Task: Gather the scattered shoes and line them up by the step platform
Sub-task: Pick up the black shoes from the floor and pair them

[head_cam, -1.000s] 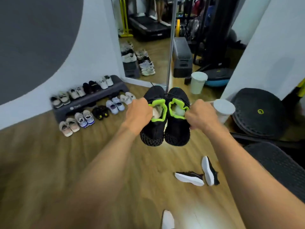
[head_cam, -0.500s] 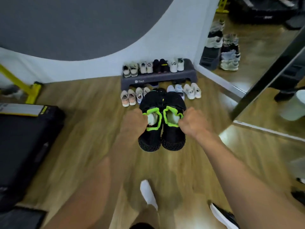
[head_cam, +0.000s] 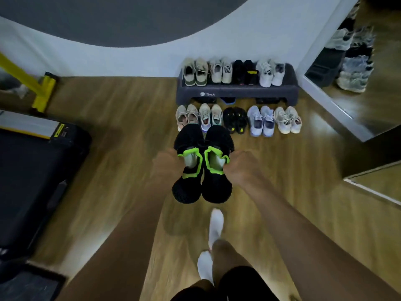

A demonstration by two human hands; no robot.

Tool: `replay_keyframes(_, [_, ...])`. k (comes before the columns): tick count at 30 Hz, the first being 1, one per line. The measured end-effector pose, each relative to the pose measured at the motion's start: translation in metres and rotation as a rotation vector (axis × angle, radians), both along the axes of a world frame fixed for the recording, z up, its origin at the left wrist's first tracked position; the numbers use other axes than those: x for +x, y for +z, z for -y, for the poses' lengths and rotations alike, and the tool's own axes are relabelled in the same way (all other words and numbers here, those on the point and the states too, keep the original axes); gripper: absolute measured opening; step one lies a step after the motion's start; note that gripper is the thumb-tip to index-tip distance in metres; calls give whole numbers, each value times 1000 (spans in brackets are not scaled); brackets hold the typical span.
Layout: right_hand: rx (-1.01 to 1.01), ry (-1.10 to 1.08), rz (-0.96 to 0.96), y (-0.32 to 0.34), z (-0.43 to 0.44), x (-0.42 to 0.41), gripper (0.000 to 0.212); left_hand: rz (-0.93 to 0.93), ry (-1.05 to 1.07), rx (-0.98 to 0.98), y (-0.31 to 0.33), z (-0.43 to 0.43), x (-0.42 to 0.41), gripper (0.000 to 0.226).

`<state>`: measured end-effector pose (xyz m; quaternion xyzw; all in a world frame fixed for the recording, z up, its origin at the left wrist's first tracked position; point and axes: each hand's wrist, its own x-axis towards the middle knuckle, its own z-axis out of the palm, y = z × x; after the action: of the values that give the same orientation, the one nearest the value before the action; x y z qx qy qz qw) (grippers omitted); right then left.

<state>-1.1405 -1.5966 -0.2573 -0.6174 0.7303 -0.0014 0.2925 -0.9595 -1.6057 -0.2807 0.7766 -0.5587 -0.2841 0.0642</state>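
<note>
Item: a pair of black shoes with green collars, carried side by side above the wooden floor, toes pointed toward the step platform. The left shoe is held at its collar by the left hand, which is closed around the outer edge of the opening; the right shoe is held the same way by the right hand, fingers curled tight on the collar. How deep the fingers reach inside cannot be told. The pair hangs near the front floor row, a line of five pairs set just before the platform, with four further pairs ranged on the platform top. Risks are judged as follows. The floor row is seen to be filled from the left end to the mirror frame on the right, so a free slot is not evident; if the pair were lowered straight ahead, the beige and white pairs beneath could be knocked out of line. A grip on soft collars alone is judged weak, and a heel could swing or slip during lowering. The view is blurred by walking, so spacing may be misjudged. The treadmill at left is well apart and no obstacle.
</note>
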Motion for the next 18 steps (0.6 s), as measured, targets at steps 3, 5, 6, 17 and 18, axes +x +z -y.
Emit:
replay_keyframes(3, [33,5,18,-47,61,14,5,11,-5,52,-50,60,21,24])
replay_keyframes(5, [51,5,13,-84,104,25,9,-13,40,80,-88,98,30,22])
replay_keyframes(6, [69,4,10,-103,125,31,12,-27,80,97,-107,116,34,22])
replay_keyframes(17, [132,-26,10,-368,294,77,15,-115,226,117,-363,267,75,25])
replay_keyframes(18, [149,-16,7,-386,300,78,19,-118,236,130,-382,270,77,25])
